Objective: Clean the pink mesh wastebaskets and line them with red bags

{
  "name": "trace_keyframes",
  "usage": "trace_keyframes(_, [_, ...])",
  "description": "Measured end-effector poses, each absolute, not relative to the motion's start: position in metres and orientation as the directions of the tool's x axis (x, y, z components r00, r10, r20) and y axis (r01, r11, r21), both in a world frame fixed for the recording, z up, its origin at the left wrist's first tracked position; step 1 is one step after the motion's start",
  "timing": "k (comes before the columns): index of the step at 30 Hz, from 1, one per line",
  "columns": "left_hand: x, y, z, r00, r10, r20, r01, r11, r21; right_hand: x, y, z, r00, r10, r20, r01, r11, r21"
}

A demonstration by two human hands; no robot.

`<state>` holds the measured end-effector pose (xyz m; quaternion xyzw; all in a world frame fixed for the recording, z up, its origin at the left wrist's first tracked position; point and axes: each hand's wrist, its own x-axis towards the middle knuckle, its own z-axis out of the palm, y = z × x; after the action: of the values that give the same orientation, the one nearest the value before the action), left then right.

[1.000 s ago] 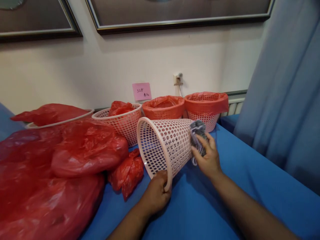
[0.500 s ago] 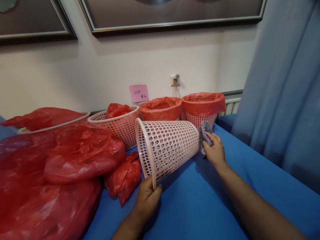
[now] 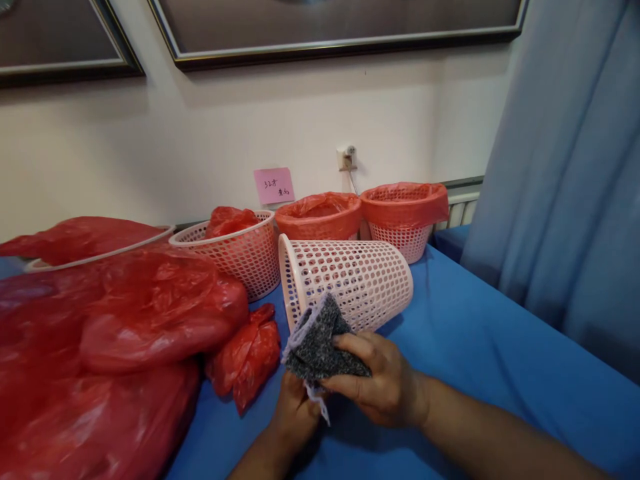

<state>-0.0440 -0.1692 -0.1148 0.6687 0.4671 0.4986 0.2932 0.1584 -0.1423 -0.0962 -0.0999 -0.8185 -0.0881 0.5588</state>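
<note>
A pale pink perforated basket [image 3: 350,283] lies on its side on the blue table [image 3: 475,347], its open mouth toward me. In front of its rim my right hand [image 3: 380,383] is closed on a folded grey cloth [image 3: 320,343] with a pale fringe. My left hand [image 3: 295,413] sits just below the cloth, fingers curled at the basket's lower rim; the cloth hides its fingertips.
Red plastic bags [image 3: 125,320] are heaped at the left, with a small crumpled one [image 3: 247,357] by the basket. Three more baskets [image 3: 240,250] stand along the wall, two lined with red bags [image 3: 405,203]. A blue curtain [image 3: 565,167] hangs at the right.
My right hand has carried the grey cloth from the basket's base at the far end round to the near rim by my left hand. The basket has rolled slightly.
</note>
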Motion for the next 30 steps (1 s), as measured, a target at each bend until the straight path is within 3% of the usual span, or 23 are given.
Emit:
trace_keyframes(3, [-0.041,-0.170,-0.104,0.026,0.943,0.333,0.282,-0.326,0.902,0.172,-0.118,-0.102,-0.304,0.146,0.941,0.353,0.935,-0.031])
trace_keyframes(5, [-0.039,-0.171,-0.100,0.005,0.957,0.289,0.266,-0.280,0.923,0.191,-0.091,-0.107,-0.096,0.353,0.931,0.491,0.830,-0.264])
trace_keyframes(8, [-0.037,-0.170,-0.100,0.010,0.958,0.286,0.284,-0.277,0.918,0.222,-0.046,-0.115,0.346,0.667,0.660,0.496,0.467,-0.732])
trace_keyframes(10, [-0.035,-0.168,-0.103,0.038,0.952,0.304,0.313,-0.300,0.901,0.233,-0.029,-0.118,0.473,0.759,0.447,0.389,0.275,-0.879])
trace_keyframes(11, [-0.034,-0.167,-0.105,0.058,0.948,0.312,0.327,-0.314,0.892,0.232,-0.029,-0.118,0.481,0.768,0.423,0.369,0.260,-0.892])
trace_keyframes(13, [-0.033,-0.165,-0.109,0.097,0.938,0.334,0.348,-0.346,0.871,0.218,-0.047,-0.116,0.386,0.727,0.567,0.419,0.410,-0.810])
trace_keyframes(16, [-0.032,-0.163,-0.114,0.142,0.920,0.366,0.368,-0.392,0.843,0.180,-0.100,-0.109,-0.038,0.470,0.882,0.460,0.792,-0.402])
trace_keyframes(18, [-0.034,-0.162,-0.117,0.158,0.916,0.370,0.362,-0.402,0.841,0.161,-0.127,-0.105,-0.250,0.232,0.940,0.358,0.924,-0.133])
trace_keyframes(20, [-0.036,-0.162,-0.118,0.180,0.918,0.355,0.342,-0.396,0.852,0.157,-0.131,-0.105,-0.298,0.147,0.943,0.322,0.946,-0.046])
trace_keyframes(22, [-0.038,-0.161,-0.117,0.178,0.925,0.335,0.326,-0.377,0.867,0.171,-0.111,-0.109,-0.207,0.272,0.940,0.411,0.896,-0.168])
trace_keyframes(24, [-0.038,-0.159,-0.115,0.161,0.934,0.318,0.334,-0.355,0.873,0.195,-0.075,-0.116,0.014,0.492,0.870,0.518,0.741,-0.428])
trace_keyframes(27, [-0.037,-0.155,-0.112,0.188,0.929,0.317,0.380,-0.367,0.849,0.227,-0.027,-0.126,0.390,0.712,0.583,0.463,0.396,-0.793])
trace_keyframes(29, [-0.036,-0.152,-0.112,0.244,0.913,0.328,0.418,-0.404,0.813,0.232,-0.019,-0.127,0.470,0.738,0.484,0.405,0.307,-0.861])
trace_keyframes(30, [-0.036,-0.151,-0.113,0.269,0.903,0.336,0.441,-0.425,0.791,0.229,-0.023,-0.125,0.451,0.730,0.514,0.409,0.343,-0.845])
